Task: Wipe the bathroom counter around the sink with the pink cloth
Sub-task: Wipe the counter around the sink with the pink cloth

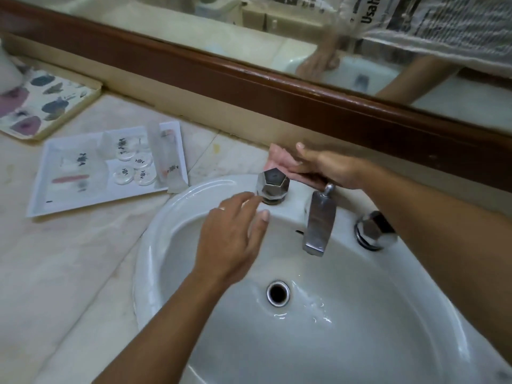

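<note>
The bench (pixel 83 259) is pale marble with faint pink stains, and a white oval sink (pixel 155 225) is set into it, its bowl wet around the drain (pixel 278 293). Behind runs a cream backsplash under a dark wooden mirror frame (pixel 249 87); the mirror (pixel 249 42) gives back a hand and a patterned sleeve.

The right hand (pixel 329 167) lies on the narrow strip of bench between the sink's back rim and the backsplash, fingers fairly straight, pressing the pink cloth (pixel 279 162) flat there; its grip is a flat press, not a clench. The cloth sits just behind the left tap handle (pixel 273 185). The left hand (pixel 235 236) hovers over the sink's rim with relaxed, spread fingers, holding nothing, fingertips just beside that handle.

The strip behind the taps is tight, hemmed by the spout (pixel 318 220), its lift rod and the right tap handle (pixel 374 231). To the left the bench opens wider, though a white tray (pixel 41 198) of wrapped toiletries lies near the sink's rim and a floral tray (pixel 69 117) sits farther back by the wall.

Most of the cloth is hidden under the right hand. The toiletry labels are too blurred to read, and a white object at the far left edge is cut off.
</note>
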Motion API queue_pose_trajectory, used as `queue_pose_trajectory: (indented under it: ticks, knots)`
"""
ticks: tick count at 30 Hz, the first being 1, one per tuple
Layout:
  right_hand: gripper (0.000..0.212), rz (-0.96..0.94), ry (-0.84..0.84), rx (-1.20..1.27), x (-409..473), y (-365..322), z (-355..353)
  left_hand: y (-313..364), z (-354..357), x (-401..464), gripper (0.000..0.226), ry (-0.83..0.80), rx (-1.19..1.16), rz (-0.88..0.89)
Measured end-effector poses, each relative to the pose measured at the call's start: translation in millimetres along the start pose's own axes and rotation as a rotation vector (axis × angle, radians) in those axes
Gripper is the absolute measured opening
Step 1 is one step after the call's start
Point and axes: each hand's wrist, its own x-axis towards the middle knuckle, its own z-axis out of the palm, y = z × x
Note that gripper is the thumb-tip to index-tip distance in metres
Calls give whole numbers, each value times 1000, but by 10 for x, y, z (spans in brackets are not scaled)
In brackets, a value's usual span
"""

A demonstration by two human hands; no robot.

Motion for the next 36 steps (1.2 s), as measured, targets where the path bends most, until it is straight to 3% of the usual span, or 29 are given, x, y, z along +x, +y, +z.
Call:
queue_pose_trajectory:
  ticks: [3, 7, 13, 15, 18, 21, 23, 26, 28, 31, 34, 36]
  knots:
    - [74, 63, -31, -3, 41, -96, -78, -578, -147, 18, 50, -118, 182, -35]
    - [44, 54, -62, -75, 237, -535, 263, -985, -237, 33, 57, -340, 425, 88]
    - [38, 89, -71, -283, 164, -626, 229, -1133, -333, 42, 61, -406, 457, 185]
    - [48, 148, -89, -256, 208, -756, 286, -1142, -323, 44, 63, -424, 435, 170]
    - [90, 126, -101, -271, 453, -900, 552, -1128, -309, 53, 66, -442, 425, 158]
    - [82, 46, -136, -340, 460, -967, 621, -1129, -326, 55, 70, -454, 400, 156]
    - [91, 167, -128, -365, 486, -919, 486, -1127, -329, 49, 72, -456, 387, 153]
    - [83, 247, -3, -299, 587, -1015, 568, -1136, -309, 34, 73, -452, 365, 151]
    - [86, 94, 30, -389, 735, -1145, 831, -1149, -305, 40, 73, -442, 347, 147]
    - [67, -194, -32, -422, 793, -1256, 1101, -1167, -306, 37, 72, -434, 330, 147]
    - [79, -163, -100, -353, 778, -1141, 953, -1162, -302, 24, 73, -426, 313, 154]
    - [90, -46, 43, -374, 843, -1128, 913, -1163, -289, 17, 72, -414, 317, 154]
